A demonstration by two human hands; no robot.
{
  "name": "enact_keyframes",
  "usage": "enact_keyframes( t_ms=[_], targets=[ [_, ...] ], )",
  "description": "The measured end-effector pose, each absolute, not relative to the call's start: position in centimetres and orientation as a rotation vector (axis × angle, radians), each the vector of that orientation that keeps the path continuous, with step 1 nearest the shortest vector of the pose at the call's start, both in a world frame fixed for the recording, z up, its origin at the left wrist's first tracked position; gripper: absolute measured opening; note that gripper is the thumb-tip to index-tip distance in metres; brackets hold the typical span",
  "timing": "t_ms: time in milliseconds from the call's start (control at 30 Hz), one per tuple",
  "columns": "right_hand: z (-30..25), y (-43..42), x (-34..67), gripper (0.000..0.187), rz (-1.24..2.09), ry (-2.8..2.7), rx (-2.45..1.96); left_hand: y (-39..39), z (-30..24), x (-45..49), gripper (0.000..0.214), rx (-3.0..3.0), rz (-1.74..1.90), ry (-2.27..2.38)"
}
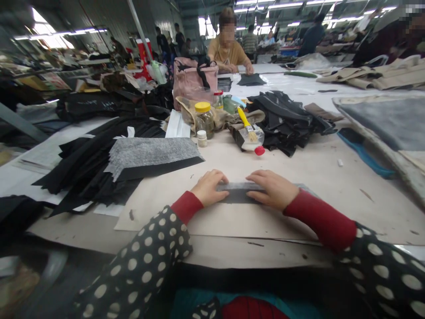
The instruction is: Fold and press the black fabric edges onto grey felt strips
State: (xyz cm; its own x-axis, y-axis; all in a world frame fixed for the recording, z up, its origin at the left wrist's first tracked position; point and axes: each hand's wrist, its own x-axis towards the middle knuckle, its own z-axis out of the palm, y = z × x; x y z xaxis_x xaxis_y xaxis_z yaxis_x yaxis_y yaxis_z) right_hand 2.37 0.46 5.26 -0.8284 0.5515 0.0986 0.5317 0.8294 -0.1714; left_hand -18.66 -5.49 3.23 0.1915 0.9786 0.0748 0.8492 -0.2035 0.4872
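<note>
A narrow strip of dark cloth with a grey layer along its far edge (pixel 237 195) lies flat on the pale board (pixel 199 221) before me. My left hand (pixel 208 188) rests at the strip's left end, thumb and fingers apart. On the strip's right part lies my right hand (pixel 275 189), its fingers stretched out and the thumb spread from them. Each hand touches the cloth, and my right hand and wrist hide part of it. Left of my hands sits a stack of grey-and-black cloth pieces (pixel 156 152).
Black cloth pieces (pixel 89 155) spread over the left side. Beyond my hands stand a yellow-lidded jar (pixel 203 120), a small white bottle (pixel 202 139) and a yellow-handled brush (pixel 246 123). More dark pieces (pixel 282 117) lie behind. Across the table a person (pixel 229 51) handles dark cloth.
</note>
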Motion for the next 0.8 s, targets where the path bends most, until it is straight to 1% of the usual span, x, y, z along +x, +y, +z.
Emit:
enact_keyframes(
  t_ms=[67,233,367,500,600,733,800],
  targets=[
    [4.8,1.0,0.9,0.043,0.277,-2.908,-0.849,-5.5,3.2,-18.5,0.026,2.116,0.547,1.727],
    [5.5,1.7,-0.5,0.045,0.319,-3.039,-1.04,-5.5,3.2,-18.4,0.048,2.107,0.57,1.709],
    [6.2,2.3,-1.0,0.042,0.447,-3.079,-1.216,-5.5,3.2,-18.4,0.047,2.122,0.532,1.72],
    [6.0,2.4,-1.1,0.034,0.443,-3.068,-1.198,-5.6,3.2,-18.3,0.048,2.123,0.515,1.731],
    [5.8,1.7,-1.0,0.033,0.462,-2.994,-1.271,-5.7,3.2,-18.3,0.051,2.114,0.536,1.726],
    [5.7,1.2,-0.6,0.04,0.719,-2.919,-1.265,-5.7,3.2,-18.4,0.052,2.085,0.58,1.714],
    [5.7,1.3,-0.4,0.033,0.859,-2.92,-1.164,-5.6,3.2,-18.6,0.052,2.048,0.621,1.694]
  ],
)
